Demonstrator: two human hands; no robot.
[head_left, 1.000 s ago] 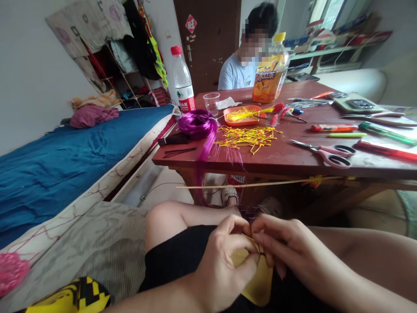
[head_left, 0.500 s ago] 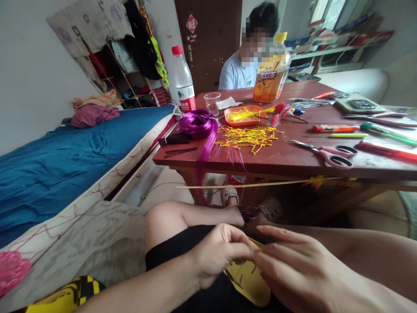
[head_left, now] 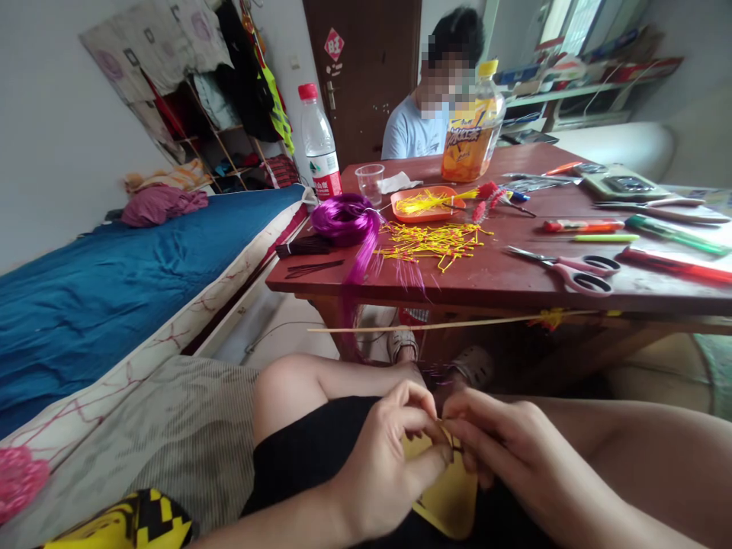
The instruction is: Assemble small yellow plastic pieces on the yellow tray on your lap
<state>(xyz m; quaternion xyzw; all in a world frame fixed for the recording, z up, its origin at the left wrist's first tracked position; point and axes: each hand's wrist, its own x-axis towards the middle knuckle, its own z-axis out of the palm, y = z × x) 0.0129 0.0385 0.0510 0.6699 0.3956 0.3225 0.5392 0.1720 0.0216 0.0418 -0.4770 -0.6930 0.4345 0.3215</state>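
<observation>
Over my lap, my left hand [head_left: 403, 450] and my right hand [head_left: 503, 438] meet fingertip to fingertip. Both are closed in a pinch, thumb against fingers. A bit of something thin and dark shows between the fingertips, too small and covered to name. Under the hands lies a yellow, shallow tray-like piece [head_left: 454, 503] on black cloth, partly hidden by my fingers; a few dark slivers show on it. On the table ahead are a pile of yellow stamens with red tips [head_left: 426, 240] and a bundle of shiny purple thread [head_left: 346, 217] hanging over the edge.
The red-brown table [head_left: 486, 282] carries pink-handled scissors [head_left: 583, 271], an orange dish [head_left: 428, 206], a water bottle [head_left: 320, 145], a tea bottle [head_left: 472, 133] and pens. A thin stick [head_left: 423, 328] juts out below its edge. Another person [head_left: 417, 126] sits opposite. A blue-covered bed [head_left: 142, 274] stands left.
My right hand's fingers, stretched out before, have curled in to pinch beside my left fingertips. Both hands have come closer together over the yellow piece.
</observation>
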